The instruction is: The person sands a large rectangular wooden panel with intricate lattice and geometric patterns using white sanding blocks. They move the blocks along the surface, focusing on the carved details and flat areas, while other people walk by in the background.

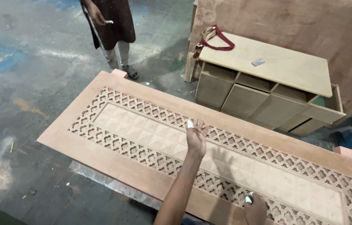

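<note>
A stained concrete floor (26, 83) is seen, on which a pale wooden cabinet (267, 83) is stood; a red-strapped bag (211, 39) and a small grey object (258, 62) are laid on its top.

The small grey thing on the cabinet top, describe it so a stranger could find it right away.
Past the long carved panel stands a pale wooden cabinet. On its flat top lies a small grey rectangular piece, flat and apart from the red-strapped bundle at the far corner.

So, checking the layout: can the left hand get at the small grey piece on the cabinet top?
Probably not: the left hand rests on the carved panel; the grey piece lies beyond it.
</note>
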